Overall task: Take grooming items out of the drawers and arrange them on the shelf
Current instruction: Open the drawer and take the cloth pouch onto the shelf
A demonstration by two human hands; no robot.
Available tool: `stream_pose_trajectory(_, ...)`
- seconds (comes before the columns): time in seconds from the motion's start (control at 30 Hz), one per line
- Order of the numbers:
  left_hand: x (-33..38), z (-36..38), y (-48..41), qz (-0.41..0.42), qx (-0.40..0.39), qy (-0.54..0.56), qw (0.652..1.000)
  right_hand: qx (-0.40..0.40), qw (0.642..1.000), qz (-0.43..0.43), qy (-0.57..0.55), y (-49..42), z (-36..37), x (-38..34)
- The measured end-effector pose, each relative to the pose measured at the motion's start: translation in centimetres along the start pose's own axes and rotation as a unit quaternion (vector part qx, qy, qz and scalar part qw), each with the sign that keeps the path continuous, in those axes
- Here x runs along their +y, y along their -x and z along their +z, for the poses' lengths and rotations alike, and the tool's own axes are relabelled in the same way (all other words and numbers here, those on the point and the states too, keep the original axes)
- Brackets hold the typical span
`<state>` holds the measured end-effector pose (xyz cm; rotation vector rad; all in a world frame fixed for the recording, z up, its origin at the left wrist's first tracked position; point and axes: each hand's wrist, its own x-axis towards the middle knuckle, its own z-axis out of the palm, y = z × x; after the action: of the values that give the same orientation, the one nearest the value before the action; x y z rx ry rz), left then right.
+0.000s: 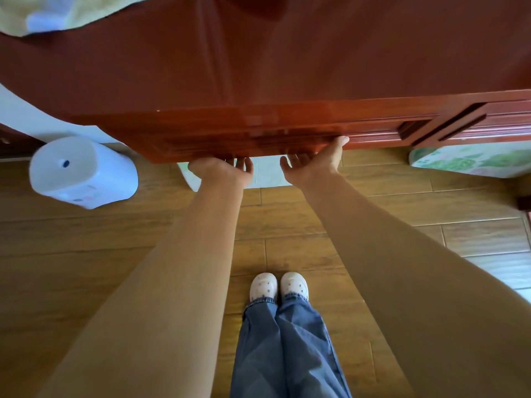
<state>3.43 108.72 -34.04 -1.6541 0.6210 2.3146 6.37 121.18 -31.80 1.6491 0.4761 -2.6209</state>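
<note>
Head view, left grip (221, 170), right grip (313, 162), both curled holding drawer (244, 139) lower edge

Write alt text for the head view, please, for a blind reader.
The left hand and right hand hook their fingers under the bottom edge of a red-brown wooden drawer. A white appliance sits on the floor.

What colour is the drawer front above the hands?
The drawer front is glossy reddish-brown wood, seen in the head view.
</note>
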Motion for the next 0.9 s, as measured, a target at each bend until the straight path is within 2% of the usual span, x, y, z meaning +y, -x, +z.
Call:
stream_pose_trajectory(0.2, -0.4, 0.7, 1.4, 0.035, 0.012, -0.028, 0.999, -0.024, 1.000, -0.002, -0.006, -0.3, -0.7, 0.3)
stream_pose_trajectory(0.4, -0.5, 0.0, 2.0, 0.030, 0.027, -0.050, 0.998, -0.021, 1.000, -0.010, -0.006, -0.1, -1.8, 0.7)
stream_pose_trajectory(0.67, -2.6, -3.1, 3.5, 0.054, -0.009, 0.013, 0.998, -0.023, 1.000, -0.008, -0.013, 1.2, -4.5, 1.7)
stream_pose_trajectory(0.9, -3.7, -5.6, 4.8, 0.062, 0.016, 0.008, 0.998, -0.019, 0.998, -0.012, -0.065, 2.9, -7.1, 2.9)
